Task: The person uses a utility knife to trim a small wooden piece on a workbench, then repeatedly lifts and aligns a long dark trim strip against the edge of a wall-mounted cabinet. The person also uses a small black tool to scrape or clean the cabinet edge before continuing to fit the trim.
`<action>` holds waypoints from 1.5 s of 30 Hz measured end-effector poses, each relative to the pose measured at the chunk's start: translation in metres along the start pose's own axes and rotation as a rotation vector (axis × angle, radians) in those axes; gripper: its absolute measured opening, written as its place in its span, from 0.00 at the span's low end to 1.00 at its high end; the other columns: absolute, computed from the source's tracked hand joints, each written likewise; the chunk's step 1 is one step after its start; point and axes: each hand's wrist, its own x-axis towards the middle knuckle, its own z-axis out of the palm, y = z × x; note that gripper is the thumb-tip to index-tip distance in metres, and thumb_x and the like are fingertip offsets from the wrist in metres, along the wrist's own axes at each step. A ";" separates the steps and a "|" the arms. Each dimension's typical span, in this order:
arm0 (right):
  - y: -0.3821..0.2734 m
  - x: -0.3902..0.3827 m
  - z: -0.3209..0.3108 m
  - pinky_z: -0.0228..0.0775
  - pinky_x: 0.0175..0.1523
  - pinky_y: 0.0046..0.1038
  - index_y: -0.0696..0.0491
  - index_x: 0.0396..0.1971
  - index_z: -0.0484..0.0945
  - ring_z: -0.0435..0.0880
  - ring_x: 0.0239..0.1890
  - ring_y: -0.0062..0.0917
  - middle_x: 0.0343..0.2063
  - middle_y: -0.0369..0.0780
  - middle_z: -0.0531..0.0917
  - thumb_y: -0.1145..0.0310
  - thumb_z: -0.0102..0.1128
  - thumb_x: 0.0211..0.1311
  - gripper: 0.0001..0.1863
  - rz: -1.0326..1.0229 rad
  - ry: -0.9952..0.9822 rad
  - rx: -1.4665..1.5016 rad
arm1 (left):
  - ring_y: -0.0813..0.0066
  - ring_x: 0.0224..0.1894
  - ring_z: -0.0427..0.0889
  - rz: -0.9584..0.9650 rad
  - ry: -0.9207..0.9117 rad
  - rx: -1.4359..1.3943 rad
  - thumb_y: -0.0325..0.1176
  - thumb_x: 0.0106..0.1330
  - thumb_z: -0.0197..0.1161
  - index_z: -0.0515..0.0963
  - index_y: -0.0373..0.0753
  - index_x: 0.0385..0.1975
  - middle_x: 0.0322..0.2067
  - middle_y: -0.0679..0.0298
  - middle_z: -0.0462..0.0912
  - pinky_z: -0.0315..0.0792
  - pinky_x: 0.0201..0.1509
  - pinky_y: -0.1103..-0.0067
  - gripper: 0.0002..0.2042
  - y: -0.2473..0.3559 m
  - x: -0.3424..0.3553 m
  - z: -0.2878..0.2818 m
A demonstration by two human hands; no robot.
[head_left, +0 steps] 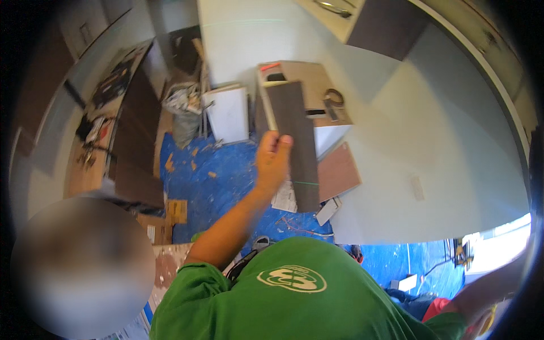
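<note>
My left hand [273, 160] is closed around the long edge of a dark brown board [297, 141], a narrow, flat panel with a pale edge. The thumb lies over its dark face; the other fingers are mostly hidden. The board is tilted slightly, its far end overlapping a wooden box-like cabinet [309, 76] in my view. A thin green line of light crosses the board near its lower end. At the lower right my right forearm [493, 292] reaches out toward the dark rim of the picture, blurred, and the hand itself is not visible.
Blue sheeting [212, 192] with wood scraps covers the floor. A stuffed sack [186, 122] and white panels [228, 116] stand at the back. A reddish-brown board [338, 173] leans by the right wall. Tools lie on the left counter [90, 164]; a tape-like roll [334, 97] tops the cabinet.
</note>
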 end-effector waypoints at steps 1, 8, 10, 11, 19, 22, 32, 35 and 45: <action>-0.007 -0.018 0.043 0.74 0.60 0.31 0.58 0.64 0.70 0.79 0.55 0.26 0.52 0.42 0.78 0.72 0.58 0.71 0.23 0.011 -0.173 0.157 | 0.86 0.35 0.69 0.020 -0.010 0.005 0.41 0.76 0.61 0.76 0.39 0.42 0.33 0.74 0.74 0.66 0.38 0.84 0.11 0.010 -0.013 0.003; -0.082 -0.195 0.327 0.70 0.63 0.34 0.56 0.65 0.71 0.79 0.52 0.25 0.53 0.39 0.80 0.59 0.69 0.67 0.31 0.612 -1.010 0.851 | 0.85 0.39 0.73 -0.159 0.054 -0.210 0.33 0.78 0.57 0.74 0.36 0.44 0.36 0.70 0.75 0.71 0.45 0.81 0.07 -0.030 -0.092 0.002; -0.091 -0.224 0.355 0.68 0.63 0.33 0.57 0.62 0.74 0.79 0.53 0.26 0.53 0.41 0.82 0.58 0.70 0.66 0.30 0.766 -1.301 0.999 | 0.85 0.35 0.71 -0.168 0.212 -0.225 0.35 0.78 0.57 0.73 0.36 0.42 0.32 0.70 0.74 0.69 0.40 0.81 0.08 -0.036 -0.094 -0.025; -0.092 -0.240 0.362 0.68 0.63 0.32 0.58 0.61 0.75 0.79 0.53 0.25 0.52 0.40 0.83 0.57 0.69 0.67 0.28 0.825 -1.361 1.002 | 0.84 0.33 0.69 -0.198 0.292 -0.200 0.36 0.77 0.58 0.73 0.36 0.40 0.30 0.70 0.73 0.68 0.37 0.80 0.09 -0.041 -0.096 -0.044; -0.142 -0.270 0.408 0.69 0.56 0.28 0.60 0.53 0.79 0.79 0.46 0.22 0.44 0.36 0.84 0.59 0.61 0.73 0.20 0.749 -1.550 0.875 | 0.82 0.31 0.72 -0.367 0.560 -0.253 0.35 0.75 0.59 0.73 0.36 0.45 0.27 0.68 0.75 0.68 0.32 0.79 0.09 -0.128 -0.165 -0.135; -0.168 -0.280 0.428 0.70 0.49 0.27 0.58 0.50 0.78 0.77 0.41 0.20 0.39 0.35 0.82 0.58 0.62 0.73 0.18 0.601 -1.632 0.857 | 0.78 0.40 0.79 -0.516 0.487 -0.316 0.31 0.75 0.58 0.70 0.33 0.54 0.39 0.63 0.81 0.73 0.41 0.79 0.13 -0.165 -0.212 -0.147; -0.139 -0.325 0.490 0.75 0.50 0.33 0.56 0.49 0.79 0.83 0.44 0.30 0.41 0.43 0.85 0.57 0.65 0.70 0.19 0.178 -1.721 0.700 | 0.71 0.33 0.81 -0.551 1.233 0.525 0.31 0.69 0.62 0.78 0.38 0.44 0.29 0.59 0.85 0.74 0.39 0.73 0.08 -0.237 -0.364 -0.315; -0.118 -0.341 0.492 0.75 0.49 0.33 0.57 0.48 0.79 0.83 0.42 0.30 0.39 0.43 0.86 0.59 0.65 0.69 0.18 0.112 -1.755 0.624 | 0.71 0.33 0.81 -0.605 1.485 0.517 0.29 0.67 0.63 0.79 0.38 0.42 0.29 0.62 0.84 0.74 0.38 0.72 0.07 -0.279 -0.450 -0.370; -0.080 -0.376 0.511 0.74 0.48 0.29 0.57 0.47 0.80 0.82 0.38 0.25 0.35 0.41 0.85 0.61 0.66 0.69 0.15 0.140 -1.914 0.523 | 0.76 0.24 0.76 -0.920 1.991 -0.056 0.35 0.69 0.62 0.78 0.44 0.44 0.30 0.67 0.81 0.71 0.23 0.76 0.08 -0.274 -0.568 -0.387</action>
